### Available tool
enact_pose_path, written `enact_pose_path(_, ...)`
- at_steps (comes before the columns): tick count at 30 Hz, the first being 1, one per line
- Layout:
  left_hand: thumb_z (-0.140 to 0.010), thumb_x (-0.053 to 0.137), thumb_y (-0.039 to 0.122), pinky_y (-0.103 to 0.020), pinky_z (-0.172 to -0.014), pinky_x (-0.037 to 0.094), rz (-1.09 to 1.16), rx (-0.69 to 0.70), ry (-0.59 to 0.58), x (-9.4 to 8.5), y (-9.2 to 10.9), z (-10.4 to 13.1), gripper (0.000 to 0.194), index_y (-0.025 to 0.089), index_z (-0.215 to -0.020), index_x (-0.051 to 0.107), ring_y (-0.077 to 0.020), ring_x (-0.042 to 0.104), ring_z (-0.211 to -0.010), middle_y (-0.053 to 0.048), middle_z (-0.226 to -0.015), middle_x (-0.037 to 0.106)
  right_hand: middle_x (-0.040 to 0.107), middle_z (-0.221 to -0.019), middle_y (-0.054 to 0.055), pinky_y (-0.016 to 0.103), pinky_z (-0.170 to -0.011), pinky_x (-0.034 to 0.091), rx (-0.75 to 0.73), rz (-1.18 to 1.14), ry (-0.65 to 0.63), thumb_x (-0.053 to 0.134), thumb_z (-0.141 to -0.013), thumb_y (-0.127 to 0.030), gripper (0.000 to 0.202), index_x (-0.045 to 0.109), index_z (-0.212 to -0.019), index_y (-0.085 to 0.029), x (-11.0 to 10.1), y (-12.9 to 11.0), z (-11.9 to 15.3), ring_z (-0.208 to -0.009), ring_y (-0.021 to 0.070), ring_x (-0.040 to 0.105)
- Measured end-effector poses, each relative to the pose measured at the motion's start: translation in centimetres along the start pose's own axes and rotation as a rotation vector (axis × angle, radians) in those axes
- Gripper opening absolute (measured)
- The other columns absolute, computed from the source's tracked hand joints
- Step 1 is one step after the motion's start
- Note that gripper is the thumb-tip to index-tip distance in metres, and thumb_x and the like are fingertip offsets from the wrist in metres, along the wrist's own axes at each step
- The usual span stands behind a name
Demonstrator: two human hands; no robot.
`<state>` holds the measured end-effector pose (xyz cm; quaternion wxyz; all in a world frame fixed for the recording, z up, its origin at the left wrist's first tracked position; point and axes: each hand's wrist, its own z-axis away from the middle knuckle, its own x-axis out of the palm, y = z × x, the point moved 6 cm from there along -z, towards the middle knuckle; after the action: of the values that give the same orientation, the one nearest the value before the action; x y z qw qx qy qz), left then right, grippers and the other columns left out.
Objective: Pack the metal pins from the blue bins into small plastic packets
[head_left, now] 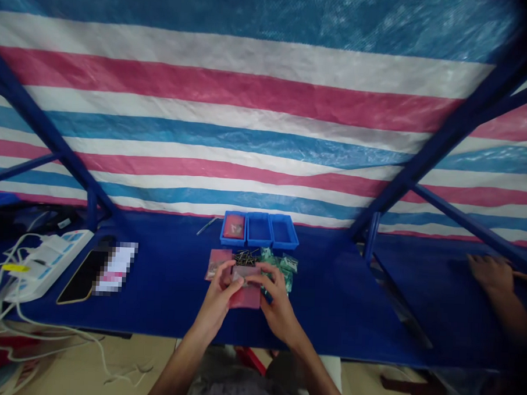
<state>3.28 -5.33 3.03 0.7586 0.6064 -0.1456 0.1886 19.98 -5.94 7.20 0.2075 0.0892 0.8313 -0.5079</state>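
A small pink plastic bag (247, 298) is between my two hands, above the front part of the blue table. My left hand (218, 295) pinches its left side, thumb laid across the upper part. From the right, the curled fingers of my right hand (280, 300) grip its top near the left thumb. Something small and pale shows at the fingertips, too blurred to name. Just beyond the hands lies a pile of dark screws (246, 257). Left of it is another pink bag (217, 261) with small parts inside; several green bags (289, 262) lie to the right, partly hidden by my right hand.
Three joined blue bins (260, 230) stand behind; the left one holds a pink bag (234, 226). A thin pen-like tool (206, 226) lies beside them. To the left are a phone (83, 277), a power strip (53, 264) and cables. Another person's hand (491, 274) rests far right.
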Motion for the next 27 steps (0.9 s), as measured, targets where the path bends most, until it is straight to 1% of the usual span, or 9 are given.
enact_pose_path(3,-0.077,0.085,0.056,-0.023,-0.055,0.054,-0.111,-0.096,-0.031,0.0,-0.7,0.2,0.070,0.024,-0.131,0.054,-0.0171,0.073,-0.067,-0.003,-0.093,0.073,0.070,-0.117,0.006,0.047,-0.108,0.040,0.026,0.000,-0.021,0.064,-0.100,-0.027,0.019,0.076,-0.114,-0.031,0.1,0.4,0.1,-0.118,0.0288,0.058)
enact_pose_path(7,-0.102,0.038,0.071,-0.023,-0.038,0.040,-0.539,-0.066,-0.080,-0.9,-0.4,0.5,0.060,0.021,-0.132,0.054,-0.0150,0.059,-0.040,0.000,-0.071,0.066,0.072,-0.096,0.005,0.038,-0.089,0.048,0.249,-0.240,0.134,0.066,-0.100,-0.043,0.022,0.077,-0.102,-0.024,-1.0,2.1,-0.2,-0.092,0.0248,0.062)
enact_pose_path(11,-0.106,0.050,0.040,-0.037,-0.083,0.060,-1.043,0.475,0.012,-0.4,3.0,1.4,0.043,0.029,-0.148,0.051,-0.0230,0.073,-0.094,-0.009,-0.114,0.069,0.074,-0.094,0.004,0.033,-0.079,0.051,0.495,-0.684,0.104,0.077,-0.089,-0.055,0.038,0.078,-0.105,-0.021,-0.2,3.4,-0.4,-0.084,0.0226,0.065)
enact_pose_path(13,-0.103,0.057,0.027,-0.044,-0.104,0.052,-1.149,0.696,-0.041,0.9,3.9,2.1,0.051,0.032,-0.153,0.048,-0.0270,0.062,-0.125,-0.012,-0.143,0.056,0.074,-0.092,0.004,0.033,-0.079,0.052,0.588,-0.847,0.064,0.084,-0.083,-0.055,0.041,0.078,-0.104,-0.020,0.5,3.5,-0.2,-0.081,0.0209,0.067)
enact_pose_path(16,-0.101,0.059,0.019,-0.048,-0.112,0.045,-1.196,0.822,-0.195,2.7,4.1,2.6,0.037,0.033,-0.136,0.065,-0.0288,0.052,-0.136,-0.010,-0.151,0.051,0.072,-0.083,0.001,0.027,-0.067,0.051,0.701,-0.941,0.049,0.092,-0.075,-0.051,0.043,0.075,-0.100,-0.020,1.0,3.8,0.3,-0.068,0.0147,0.064)
enact_pose_path(19,-0.101,0.064,0.029,-0.041,-0.099,0.049,-1.075,0.733,-0.186,2.9,4.2,2.1,0.011,0.025,-0.103,0.074,-0.0259,0.062,-0.110,-0.007,-0.111,0.070,0.067,-0.073,0.000,0.020,-0.048,0.035,0.780,-0.900,0.056,0.082,-0.082,-0.059,0.045,0.072,-0.101,-0.020,0.6,4.7,0.8,-0.052,0.0095,0.053)
enact_pose_path(22,-0.098,0.068,0.046,-0.027,-0.070,0.044,-0.831,0.461,-0.091,1.9,3.3,0.8,0.033,0.020,-0.078,0.063,-0.0166,0.055,-0.072,0.002,-0.071,0.057,0.065,-0.078,0.000,0.019,-0.041,0.023,0.725,-0.762,0.121,0.067,-0.092,-0.061,0.046,0.068,-0.117,-0.022,-0.9,5.5,1.0,-0.047,0.0085,0.046)
enact_pose_path(25,-0.092,0.071,0.057,-0.023,-0.059,0.033,-0.579,0.241,-0.062,1.4,1.8,-0.1,0.046,0.018,-0.072,0.057,-0.0115,0.044,-0.060,0.006,-0.063,0.045,0.065,-0.103,0.004,0.022,-0.047,0.040,0.469,-0.492,0.178,0.065,-0.096,-0.047,0.041,0.061,-0.132,-0.028,-2.9,4.7,0.6,-0.061,0.0124,0.055)
enact_pose_path(27,-0.088,0.074,0.060,-0.022,-0.059,0.033,-0.413,0.137,-0.057,1.4,0.8,-0.5,0.048,0.018,-0.072,0.058,-0.0105,0.044,-0.059,0.005,-0.064,0.047,0.060,-0.126,0.009,0.033,-0.071,0.056,0.238,-0.266,0.158,0.066,-0.095,-0.033,0.044,0.059,-0.138,-0.031,-3.6,3.0,0.4,-0.090,0.0205,0.064)
